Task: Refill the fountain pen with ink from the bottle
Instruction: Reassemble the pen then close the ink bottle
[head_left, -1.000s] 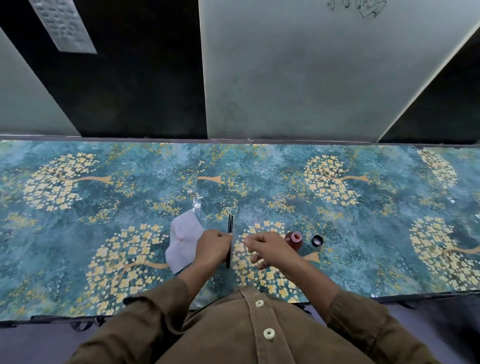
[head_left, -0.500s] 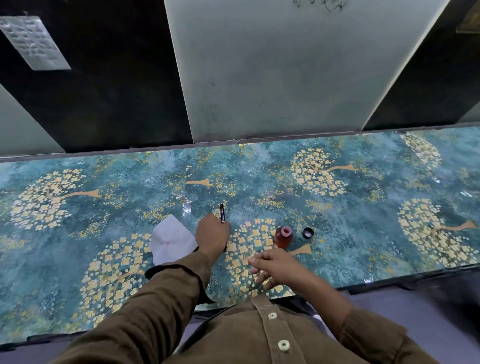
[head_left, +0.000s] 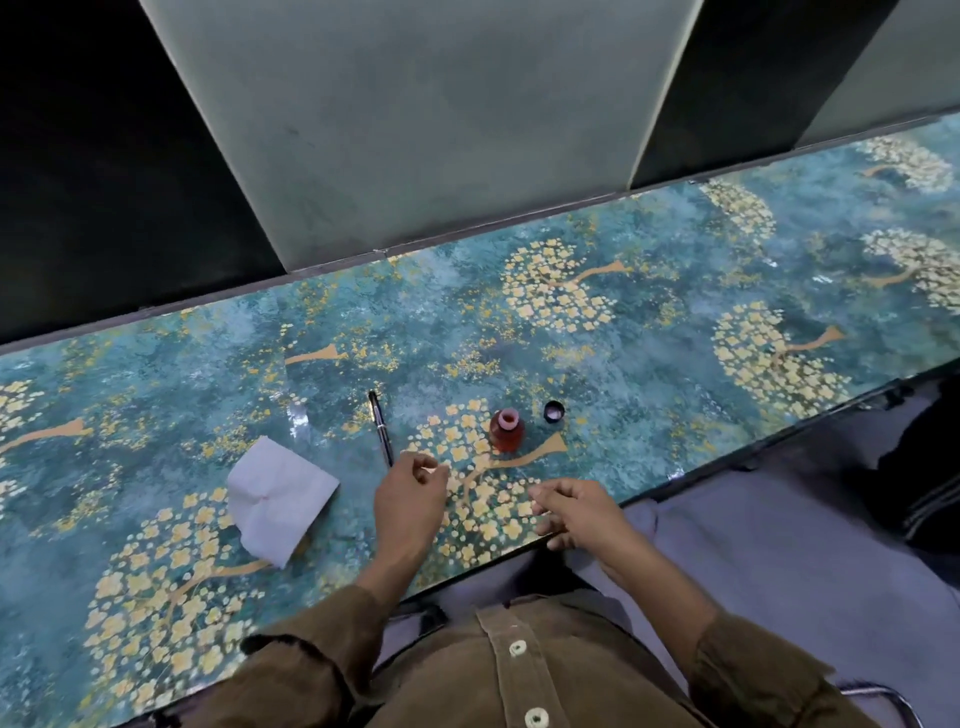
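Now that the left hand (head_left: 410, 499) has released the pen (head_left: 380, 434) (bottle (head_left: 507, 429) uncapped), both hands, right hand (head_left: 576, 506) included, hover loosely open near the table's (head_left: 675, 332) front edge, holding nothing.

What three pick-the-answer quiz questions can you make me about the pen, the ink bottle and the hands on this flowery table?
1. Where does the cap lie?
A. On the bottle
B. On the table right of the bottle
C. On the paper

2. What colour is the ink bottle?
A. Reddish
B. Green
C. Black

3. What is the pen doing?
A. Standing in the bottle
B. Held in the right hand
C. Lying on the table, not held

Answers: 1 B, the cap sits apart beside the open bottle. 2 A, it looks reddish-brown. 3 C, the left hand and right hand are both empty, and the pen lies flat beyond the left hand.
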